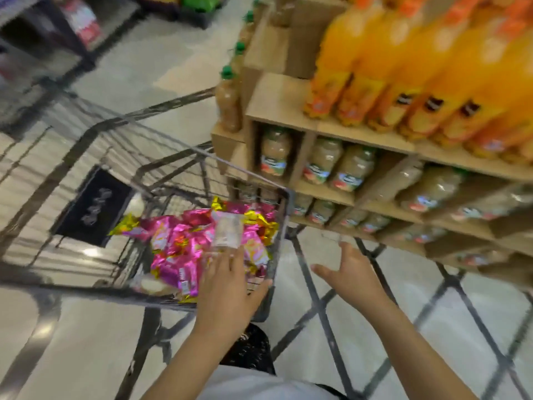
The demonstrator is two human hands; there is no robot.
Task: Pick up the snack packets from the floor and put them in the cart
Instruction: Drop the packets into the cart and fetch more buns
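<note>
The left hand (pixel 227 287) reaches over the near edge of the cart (pixel 86 291), fingers straight and loose, while the right hand (pixel 352 272) hangs beside it above the floor, fingers spread apart. Just past the left fingertips, shiny pink and gold snack packets (pixel 184 243) lie heaped inside the wire cart, a clear packet (pixel 227 229) on top. Beyond, a wooden shelf (pixel 277 102) carries orange juice bottles (pixel 403 67)

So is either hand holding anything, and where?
Right hand: nothing, fingers spread. Left hand reaches the lower edge of the clear packet over the cart; blur hides any grip.
</note>
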